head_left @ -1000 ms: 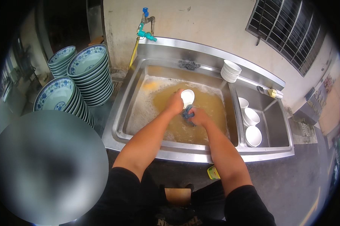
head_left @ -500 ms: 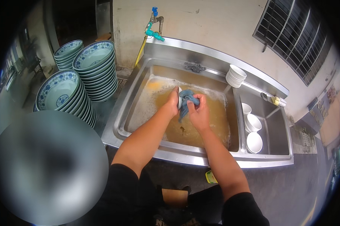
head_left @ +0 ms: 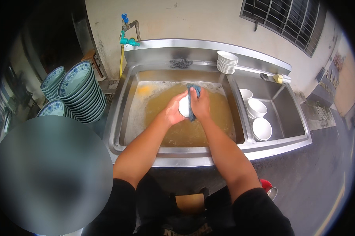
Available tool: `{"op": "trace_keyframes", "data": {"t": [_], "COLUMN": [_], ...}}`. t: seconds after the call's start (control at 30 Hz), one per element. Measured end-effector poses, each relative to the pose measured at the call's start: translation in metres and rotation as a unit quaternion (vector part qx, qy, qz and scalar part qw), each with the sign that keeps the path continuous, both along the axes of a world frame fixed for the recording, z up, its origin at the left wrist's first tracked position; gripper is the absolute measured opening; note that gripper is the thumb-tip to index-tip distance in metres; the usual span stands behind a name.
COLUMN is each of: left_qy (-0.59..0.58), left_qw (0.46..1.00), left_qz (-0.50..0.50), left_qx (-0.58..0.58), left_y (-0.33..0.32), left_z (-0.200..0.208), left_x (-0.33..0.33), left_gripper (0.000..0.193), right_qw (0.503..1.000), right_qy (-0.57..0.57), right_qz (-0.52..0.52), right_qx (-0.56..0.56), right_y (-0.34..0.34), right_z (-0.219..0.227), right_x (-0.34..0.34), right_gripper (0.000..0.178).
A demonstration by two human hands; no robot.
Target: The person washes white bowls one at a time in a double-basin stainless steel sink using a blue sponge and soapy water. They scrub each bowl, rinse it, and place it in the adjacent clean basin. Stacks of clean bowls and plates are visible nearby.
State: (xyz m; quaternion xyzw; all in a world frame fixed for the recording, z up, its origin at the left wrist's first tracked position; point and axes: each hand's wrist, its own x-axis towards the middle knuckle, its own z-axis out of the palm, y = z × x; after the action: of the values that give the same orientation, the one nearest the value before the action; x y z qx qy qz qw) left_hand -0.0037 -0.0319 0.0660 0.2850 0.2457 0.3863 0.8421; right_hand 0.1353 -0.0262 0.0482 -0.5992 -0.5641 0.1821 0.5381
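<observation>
Over the brown, sudsy water in the large sink basin (head_left: 118, 118), my left hand (head_left: 172, 109) grips a small white bowl (head_left: 183, 107) by its side. My right hand (head_left: 201, 103) is closed on a blue-grey cloth (head_left: 193, 89) and presses it to the bowl's right side. The hands and the cloth hide part of the bowl, so I cannot tell how deep it is.
Several white bowls (head_left: 262, 129) sit in the smaller right basin (head_left: 281, 114). A stack of small white dishes (head_left: 227, 63) stands on the back ledge, near a dark scrubber (head_left: 181, 63). Tall stacks of blue-patterned bowls (head_left: 83, 94) rise at left; a blurred patch covers the lower left.
The bowl has turned from edge-on to show more of its white surface. The cloth, which hung loosely across it, now lies along its right side. The whole view has shifted.
</observation>
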Motion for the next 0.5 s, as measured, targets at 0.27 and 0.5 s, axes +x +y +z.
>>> {"op": "trace_keyframes", "data": {"t": [0.27,0.5], "left_qy": [0.031,0.186], "left_qw": [0.997,0.973], "left_qz": [0.066,0.14], "left_qx": [0.01,0.002], "left_y": [0.019,0.034], "left_z": [-0.024,-0.058], "left_x": [0.003,-0.01], "left_gripper": [0.038,0.043], "right_qw": [0.942,0.858], "right_qy": [0.304,0.443], "right_qz": [0.013,0.146], "right_qx": [-0.139,-0.214], "right_y": [0.021,0.004], "right_z": [-0.02,-0.003], "right_x": [0.026,0.008], "right_gripper": [0.044,0.038]}}
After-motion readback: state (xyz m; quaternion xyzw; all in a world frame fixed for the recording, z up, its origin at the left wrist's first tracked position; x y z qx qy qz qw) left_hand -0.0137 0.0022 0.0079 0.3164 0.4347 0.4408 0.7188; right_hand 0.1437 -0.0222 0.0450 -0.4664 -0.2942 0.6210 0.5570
